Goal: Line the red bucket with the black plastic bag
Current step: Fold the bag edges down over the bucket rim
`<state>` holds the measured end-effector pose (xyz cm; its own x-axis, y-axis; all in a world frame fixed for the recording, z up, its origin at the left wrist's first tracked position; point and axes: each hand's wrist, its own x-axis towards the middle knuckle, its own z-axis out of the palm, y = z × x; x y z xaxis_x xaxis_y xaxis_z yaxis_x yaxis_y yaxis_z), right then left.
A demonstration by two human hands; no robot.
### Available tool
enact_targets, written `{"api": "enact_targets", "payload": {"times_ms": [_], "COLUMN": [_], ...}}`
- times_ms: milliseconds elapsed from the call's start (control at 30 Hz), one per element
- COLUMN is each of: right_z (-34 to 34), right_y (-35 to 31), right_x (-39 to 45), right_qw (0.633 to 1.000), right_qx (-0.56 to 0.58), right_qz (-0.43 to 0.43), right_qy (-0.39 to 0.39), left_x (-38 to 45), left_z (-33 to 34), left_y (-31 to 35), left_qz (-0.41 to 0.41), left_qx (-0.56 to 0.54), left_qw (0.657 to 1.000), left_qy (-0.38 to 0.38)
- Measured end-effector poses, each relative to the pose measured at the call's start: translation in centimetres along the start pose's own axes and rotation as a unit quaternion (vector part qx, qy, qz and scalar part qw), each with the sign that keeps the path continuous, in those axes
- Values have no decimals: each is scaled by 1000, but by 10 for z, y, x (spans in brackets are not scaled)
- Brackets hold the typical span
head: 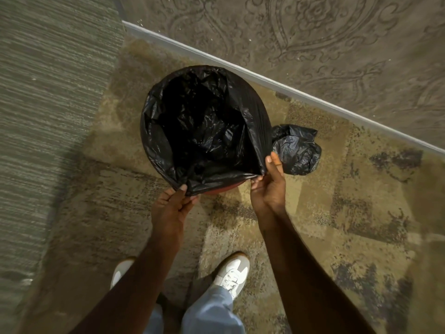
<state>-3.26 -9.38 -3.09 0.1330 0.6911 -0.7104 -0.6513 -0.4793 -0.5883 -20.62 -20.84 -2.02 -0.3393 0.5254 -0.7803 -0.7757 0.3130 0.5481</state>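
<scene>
The black plastic bag (204, 126) hangs open inside the red bucket (222, 189) and is folded over most of its rim. Only a thin red strip of the bucket shows at the near edge, between my hands. My left hand (172, 204) pinches the bag's near edge at the lower left of the rim. My right hand (268, 182) grips the bag's edge at the lower right, with the plastic pulled taut between the two hands.
A second crumpled black bag (296, 149) lies on the floor just right of the bucket, behind my right hand. The bucket stands on a patterned tan rug (349, 213). A pale wall trim (289, 89) runs diagonally behind it. My white shoes (232, 273) are below.
</scene>
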Motion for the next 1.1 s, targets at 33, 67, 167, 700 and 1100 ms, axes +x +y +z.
{"api": "enact_targets", "payload": {"times_ms": [33,67,167,700,1100], "right_z": [1,0,-7,-25,8], "right_y": [1,2,8,10,21], "right_x": [1,2,-1,10,41], "right_qw": [1000,1000,999,998,957], "right_qx": [3,13,41,-55,-248], "right_qz": [-8,-18,-35,-31,-89], "right_qy": [4,4,-4,27,120], "left_x": [0,-1,0,21,57], "left_z": [-2,-4,-8,-8,-15], "left_y": [-1,-2,-2,-7,-3], "left_qz": [0,0,-4,42,2], "left_qx": [10,20,37,253,299], "left_qw": [1000,1000,999,966,953], "left_qy": [-3,-5,-10,-33,36]}}
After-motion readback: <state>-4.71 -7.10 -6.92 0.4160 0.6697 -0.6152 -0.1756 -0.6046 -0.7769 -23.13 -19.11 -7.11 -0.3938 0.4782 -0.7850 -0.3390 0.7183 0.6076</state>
